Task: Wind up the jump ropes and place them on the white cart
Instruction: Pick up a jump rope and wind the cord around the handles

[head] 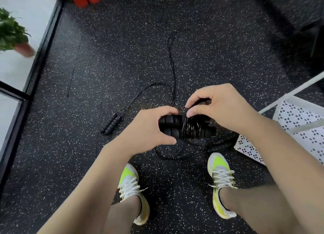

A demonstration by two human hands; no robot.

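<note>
While the left hand (149, 126) grips the paired black handles (172, 126) at one end, the right hand (217, 109) pinches the cord (190, 130) coiled around them. Both are held above the speckled floor (122, 58). A second jump rope (112, 122) lies on the floor to the left. White cart (301, 121) stands at the right edge.

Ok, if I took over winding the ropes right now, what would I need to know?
Left hand grips the two handles of one jump rope. Right hand pinches the cord, with several loops wound round the handles. The rest of that cord trails on the floor. A second rope lies unwound on the floor. White cart is at the right. Left: finish winding, wind the second rope, put both on the cart.
</note>
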